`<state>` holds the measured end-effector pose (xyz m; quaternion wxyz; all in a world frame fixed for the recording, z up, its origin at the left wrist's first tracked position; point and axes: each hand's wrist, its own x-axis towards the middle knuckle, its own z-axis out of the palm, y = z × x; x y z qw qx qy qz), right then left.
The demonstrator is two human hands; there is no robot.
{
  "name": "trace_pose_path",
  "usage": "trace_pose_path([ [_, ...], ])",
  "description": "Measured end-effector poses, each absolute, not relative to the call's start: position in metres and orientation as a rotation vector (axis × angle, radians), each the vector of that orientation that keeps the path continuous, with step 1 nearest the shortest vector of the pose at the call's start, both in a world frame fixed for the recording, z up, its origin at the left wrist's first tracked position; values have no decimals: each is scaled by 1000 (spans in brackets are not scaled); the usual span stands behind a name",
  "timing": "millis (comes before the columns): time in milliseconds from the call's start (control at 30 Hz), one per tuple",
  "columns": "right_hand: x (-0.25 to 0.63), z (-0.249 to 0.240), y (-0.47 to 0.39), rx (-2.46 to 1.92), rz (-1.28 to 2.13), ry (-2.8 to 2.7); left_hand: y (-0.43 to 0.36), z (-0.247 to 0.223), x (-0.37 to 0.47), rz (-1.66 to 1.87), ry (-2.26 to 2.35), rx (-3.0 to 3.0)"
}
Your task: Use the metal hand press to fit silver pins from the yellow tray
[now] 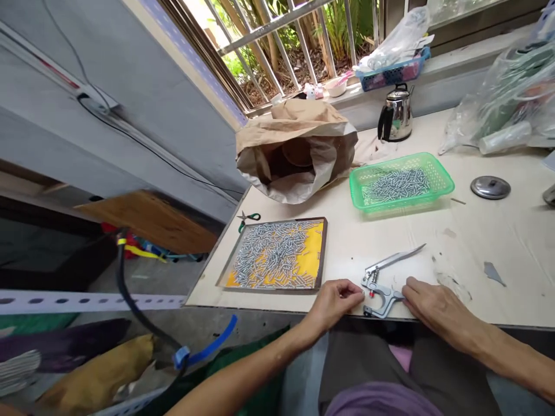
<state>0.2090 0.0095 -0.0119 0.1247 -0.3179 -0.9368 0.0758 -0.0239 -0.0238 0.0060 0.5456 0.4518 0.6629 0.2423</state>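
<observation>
Silver hand pliers [384, 299] with a C-shaped jaw, a spring and a red tip lie at the table's front edge, their long handle [396, 257] pointing away to the right. My right hand [437, 309] has its curled fingers on the right end of the pliers' body. Just left of the jaw, my left hand [333, 303] is closed in a pinch; a tiny shiny bit shows at the fingertips, too small to name. Beyond my left hand lies a shallow tray [323, 257] with a yellow bottom, holding many small silver metal pieces [273, 251].
A green plastic basket [358, 199] holds more silver pieces. Behind the tray stands an open paper bag [299, 150]. Green-handled scissors [249, 219] lie at the left edge. Further off are a kettle [396, 115], a metal lid [489, 187] and plastic bags [507, 104].
</observation>
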Motion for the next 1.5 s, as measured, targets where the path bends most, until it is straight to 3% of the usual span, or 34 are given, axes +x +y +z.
trace_pose_path([
  [333,208,-7,-1,-802,-37,-2661,-22,-4,-13,460,1567,920],
  [700,209,-9,11,-910,387,-2857,-8,-3,-14,194,1541,946],
  [900,209,-18,16,-908,430,-2853,-2,1,-14,104,1578,956],
  [1500,207,-29,1,-884,16,-2625,-1,-3,-19,103,1531,989],
])
